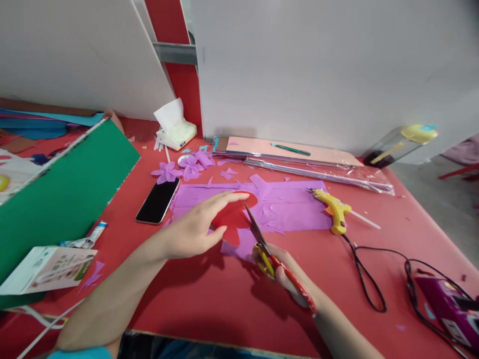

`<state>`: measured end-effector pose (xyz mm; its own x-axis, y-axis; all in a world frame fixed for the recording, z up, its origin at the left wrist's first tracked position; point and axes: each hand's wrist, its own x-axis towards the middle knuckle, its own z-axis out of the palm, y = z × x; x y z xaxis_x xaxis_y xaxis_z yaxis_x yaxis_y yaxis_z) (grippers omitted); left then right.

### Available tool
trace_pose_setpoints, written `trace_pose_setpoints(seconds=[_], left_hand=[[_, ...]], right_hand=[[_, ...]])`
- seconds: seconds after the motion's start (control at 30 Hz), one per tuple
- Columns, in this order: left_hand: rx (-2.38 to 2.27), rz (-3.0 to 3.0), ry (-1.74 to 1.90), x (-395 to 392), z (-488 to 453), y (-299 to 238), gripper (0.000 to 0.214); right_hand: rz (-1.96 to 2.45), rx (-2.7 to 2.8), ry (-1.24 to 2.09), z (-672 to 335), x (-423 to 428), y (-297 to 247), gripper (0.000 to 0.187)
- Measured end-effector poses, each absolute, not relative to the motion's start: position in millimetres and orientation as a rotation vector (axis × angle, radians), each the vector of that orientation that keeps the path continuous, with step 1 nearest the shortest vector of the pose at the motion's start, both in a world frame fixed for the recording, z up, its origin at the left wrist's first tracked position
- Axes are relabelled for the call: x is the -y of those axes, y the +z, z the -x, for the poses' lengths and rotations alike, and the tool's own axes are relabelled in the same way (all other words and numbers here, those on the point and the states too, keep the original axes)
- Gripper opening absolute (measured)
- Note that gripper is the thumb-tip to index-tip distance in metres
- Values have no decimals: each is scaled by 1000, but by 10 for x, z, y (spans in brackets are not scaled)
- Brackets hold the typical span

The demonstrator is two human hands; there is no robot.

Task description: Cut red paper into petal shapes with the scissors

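L hand [196, 224], fingers wide at the red piece [234, 219] mid-frame (can't tell how firm the grip), and R hand [294, 267], wrapped round the scissors [276, 262] lower ctr., prob. work cleanest w/ L fingertips clear of the blades.

The single head-worn view looks forward and down over a smooth red tabletop [209, 304]. It sits near, with the bare left hand [198, 224] and bare right hand [286, 258] mid-view. A flat, upright grey-white panel [299, 70] bounds its far side.
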<state>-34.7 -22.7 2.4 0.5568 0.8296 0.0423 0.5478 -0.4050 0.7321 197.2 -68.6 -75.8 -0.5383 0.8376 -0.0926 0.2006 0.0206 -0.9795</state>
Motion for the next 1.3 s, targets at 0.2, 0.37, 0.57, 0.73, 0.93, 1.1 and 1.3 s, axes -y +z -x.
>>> trace_pose_setpoints(seconds=[0.2,0.37,0.57,0.73,0.93,1.1,1.3], left_hand=[[-1097,-2120,536,227,338,17,61],[-1105,-2111,525,226,330,17,62],[-1104,-2116,520,221,324,4,60],[-1116,-2111,533,224,317,-6,61],[-1118,-2105,547,226,313,-24,62],[-1118,-2102,552,225,312,-39,61],[-1137,-2100,525,224,307,-12,62]], right_hand=[[1055,1791,1548,-1967,689,-779,68],[1015,1787,1556,-1976,690,-868,70],[981,1835,1522,-1997,666,-950,70],[1003,1835,1506,-1986,675,-933,70],[1125,1729,1523,-1932,720,-877,77],[1133,1692,1545,-1914,720,-865,78],[1094,1738,1566,-1953,699,-940,73]])
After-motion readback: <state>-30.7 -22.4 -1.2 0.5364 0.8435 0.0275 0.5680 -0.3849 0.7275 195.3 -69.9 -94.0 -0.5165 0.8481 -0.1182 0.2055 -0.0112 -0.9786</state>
